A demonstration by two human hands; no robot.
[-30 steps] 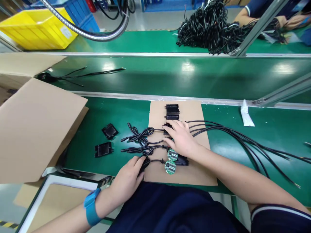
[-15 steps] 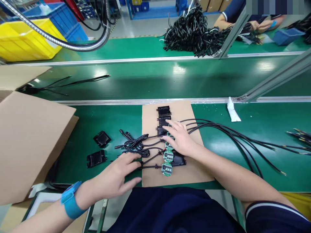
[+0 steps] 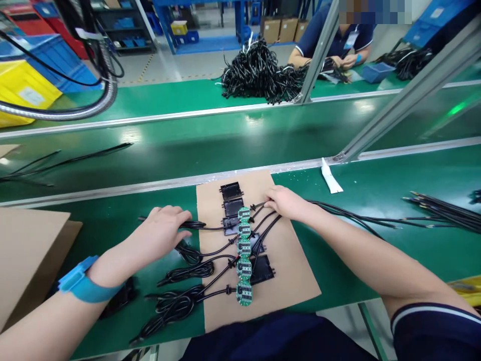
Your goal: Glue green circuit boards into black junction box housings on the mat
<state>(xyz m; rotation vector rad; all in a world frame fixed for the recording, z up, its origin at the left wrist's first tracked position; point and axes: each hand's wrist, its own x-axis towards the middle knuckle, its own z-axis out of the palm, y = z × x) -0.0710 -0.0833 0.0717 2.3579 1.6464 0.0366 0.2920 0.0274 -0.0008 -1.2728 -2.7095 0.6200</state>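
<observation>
"What changed?"
"The right hand [image 3: 285, 201] left the round circuit boards [image 3: 244, 248], now uncovered between both hands; it pinches a black cable [image 3: 259, 205]."
"And the left hand [image 3: 165, 229]?"
"Curled around a coiled cable [image 3: 196, 224]."

I see the bare left hand [image 3: 167, 228] palm down, fingers bent, thumb apart from them. The bare right hand [image 3: 285, 201] is curled, fingertips close together. The left forearm [image 3: 131, 258] and right forearm [image 3: 356, 245] slant inward.
</observation>
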